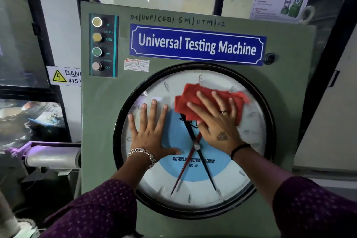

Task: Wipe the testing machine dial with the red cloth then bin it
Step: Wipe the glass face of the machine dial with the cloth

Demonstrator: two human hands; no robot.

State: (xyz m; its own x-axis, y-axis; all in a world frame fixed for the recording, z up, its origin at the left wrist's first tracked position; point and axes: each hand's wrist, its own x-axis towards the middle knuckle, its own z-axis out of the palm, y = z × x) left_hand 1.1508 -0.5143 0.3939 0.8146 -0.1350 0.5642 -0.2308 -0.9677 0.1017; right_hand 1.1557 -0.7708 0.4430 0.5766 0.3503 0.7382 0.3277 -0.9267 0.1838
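The big round dial [193,179] with a black rim, white face and blue centre fills the front of the green testing machine [100,121]. A crumpled red cloth [193,94] lies against the dial's upper right glass. My right hand [216,120] presses flat on the cloth, fingers spread over it. My left hand [152,131] rests flat on the dial's left half with its fingers apart and nothing in it. No bin is in view.
A blue "Universal Testing Machine" nameplate [197,44] sits above the dial. A panel of push buttons [98,44] runs down the upper left. A yellow danger sign [63,76] is on the left wall, with a purple-lit metal cylinder [50,155] below.
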